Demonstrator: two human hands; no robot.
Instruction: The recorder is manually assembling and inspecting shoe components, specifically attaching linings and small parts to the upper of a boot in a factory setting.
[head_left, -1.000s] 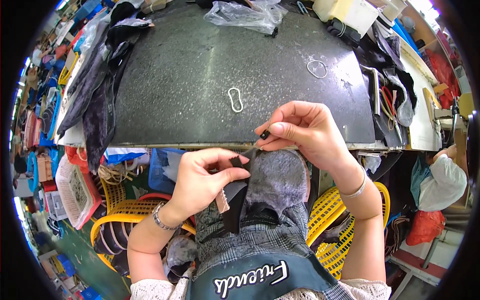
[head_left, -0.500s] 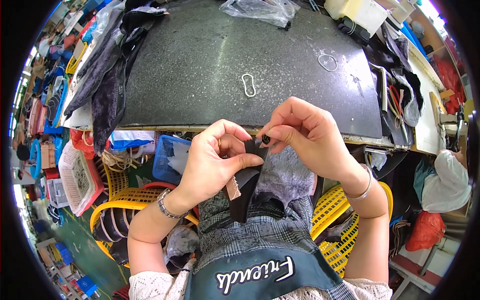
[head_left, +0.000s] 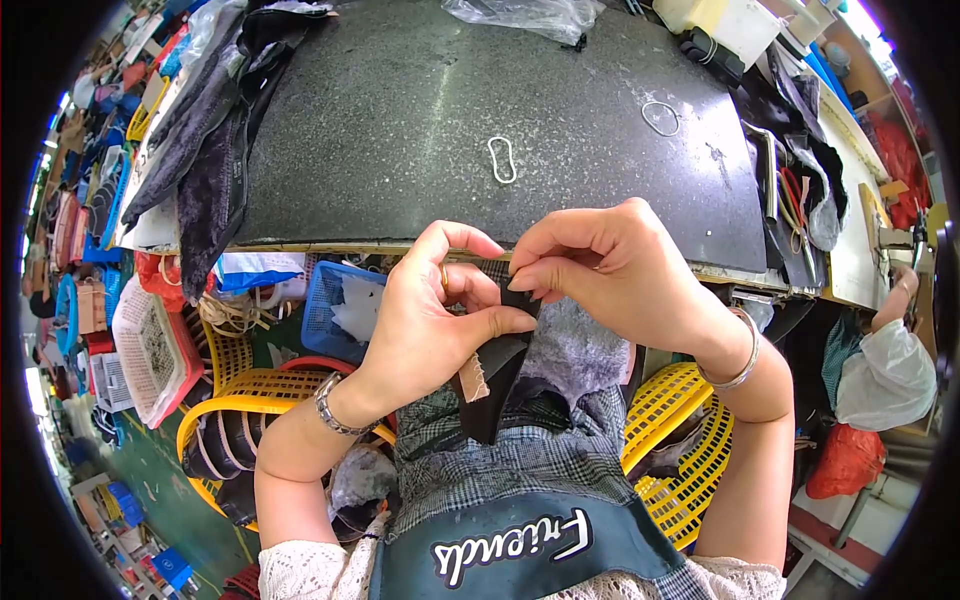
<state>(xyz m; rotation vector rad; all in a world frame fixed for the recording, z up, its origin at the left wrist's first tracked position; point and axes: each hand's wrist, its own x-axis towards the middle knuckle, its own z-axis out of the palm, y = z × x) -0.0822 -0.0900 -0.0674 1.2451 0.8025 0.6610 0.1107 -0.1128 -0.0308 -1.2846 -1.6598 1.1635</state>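
Observation:
Over my lap, my left hand (head_left: pixel 415 325) is closed on a black piece of material (head_left: pixel 492 400), its thumb lying across it and its forefinger raised. A tan, ragged-edged strip (head_left: pixel 473 379) shows along that piece's left side. My right hand (head_left: pixel 628 268) pinches at the upper end of the same black piece, thumb against forefinger. Whether something small is inside that pinch is hidden. Below my right hand a grey fleecy piece (head_left: pixel 580 345) rests on my lap, beside the black one.
A dark worktop (head_left: pixel 380 150) lies ahead, with two pale bands, one a loop (head_left: pixel 502 160). Dark fleece-lined pieces (head_left: pixel 215 190) hang over its left edge. Yellow baskets (head_left: pixel 240 390) flank me, and a blue basket (head_left: pixel 325 305) stands at left. Another person's arm (head_left: pixel 897 297) shows far right.
My right hand has shifted slightly left and closed in on the black piece. The small round black thing seen at its fingertips no longer shows. At far right, another person's arm has come up.

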